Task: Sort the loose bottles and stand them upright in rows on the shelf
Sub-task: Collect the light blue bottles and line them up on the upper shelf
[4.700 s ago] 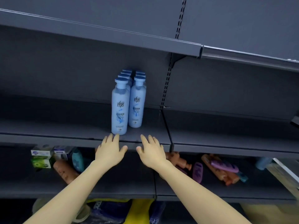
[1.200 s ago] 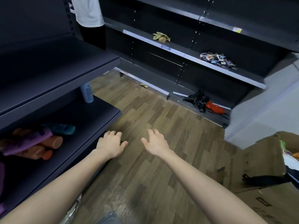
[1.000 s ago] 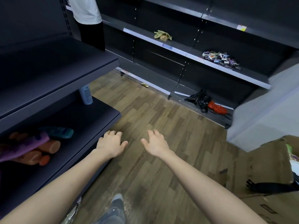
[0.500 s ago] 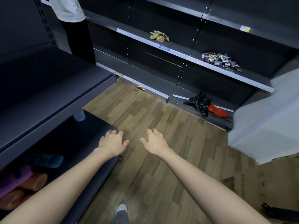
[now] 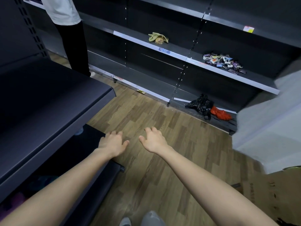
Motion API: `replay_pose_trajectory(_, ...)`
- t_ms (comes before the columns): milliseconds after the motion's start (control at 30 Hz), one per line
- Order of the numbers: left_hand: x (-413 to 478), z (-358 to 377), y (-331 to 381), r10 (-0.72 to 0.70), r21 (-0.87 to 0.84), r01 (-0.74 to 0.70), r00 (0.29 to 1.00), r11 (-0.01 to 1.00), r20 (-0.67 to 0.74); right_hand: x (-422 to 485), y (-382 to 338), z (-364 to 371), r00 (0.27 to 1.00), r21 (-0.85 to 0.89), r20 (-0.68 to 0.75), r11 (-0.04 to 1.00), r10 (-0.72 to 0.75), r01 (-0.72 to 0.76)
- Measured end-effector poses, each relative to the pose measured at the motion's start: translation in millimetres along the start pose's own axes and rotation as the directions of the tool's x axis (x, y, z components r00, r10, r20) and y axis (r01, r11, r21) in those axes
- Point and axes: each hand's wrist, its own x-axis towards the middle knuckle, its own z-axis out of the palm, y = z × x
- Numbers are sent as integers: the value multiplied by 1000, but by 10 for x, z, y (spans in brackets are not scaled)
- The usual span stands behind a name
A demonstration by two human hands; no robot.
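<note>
Bare forearms, grey shoe

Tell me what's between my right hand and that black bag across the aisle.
Only bare wood floor lies between the right hand and the black bag on the far rack's bottom shelf, as the head view shows.

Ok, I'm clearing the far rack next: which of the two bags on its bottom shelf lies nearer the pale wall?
The red bag; it lies right of the black bag, on the side toward the pale wall.
</note>
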Motion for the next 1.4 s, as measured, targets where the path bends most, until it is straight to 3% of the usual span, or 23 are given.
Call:
replay_pose_trajectory(600, 394, -88, 66, -284, -149, 275, 958, 950, -45, 822, -97, -331, 945, -109, 173, 948, -279, 299)
replay_pose_trajectory(1033, 250, -33, 339, -575, -324, 518, 811, 792, -109, 1127, -196, -501, 800, -201, 297, 785, -521, 586)
replay_pose_trajectory(1400, -120, 262, 315, -747, -405, 669, 663, 623, -53, 992, -415, -130, 652, -176, 420, 648, -631, 741)
